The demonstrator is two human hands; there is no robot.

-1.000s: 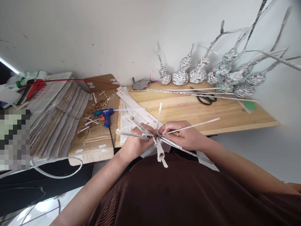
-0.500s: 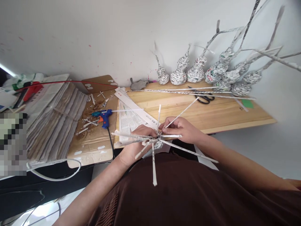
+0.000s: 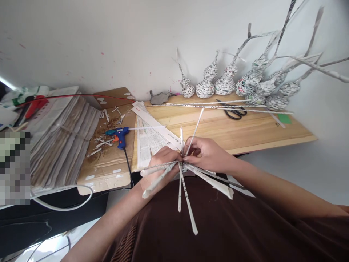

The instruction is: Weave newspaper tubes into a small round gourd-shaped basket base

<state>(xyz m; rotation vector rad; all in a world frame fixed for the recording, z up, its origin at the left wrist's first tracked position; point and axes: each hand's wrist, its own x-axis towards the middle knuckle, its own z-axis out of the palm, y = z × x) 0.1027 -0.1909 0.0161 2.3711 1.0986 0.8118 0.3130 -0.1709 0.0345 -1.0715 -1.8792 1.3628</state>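
Note:
Between my hands, close to my body, is a small woven newspaper piece with several rolled paper tubes fanning out from its top. My left hand is closed around its left side, and its fingertips are partly hidden by the tubes. The fingers of my right hand pinch a thin paper tube near its base, at the centre of the fan. Other tubes point towards me, such as one wide-ended paper tube on the lower right.
A blue glue gun lies on cardboard beside a stack of newspapers. Black scissors and long paper tubes lie on the wooden board. Woven newspaper gourds line the wall. Paper strips lie left of centre.
The woven piece has turned between my hands, so its tubes point in other directions. The tube in my right hand has swung from leaning right to more upright.

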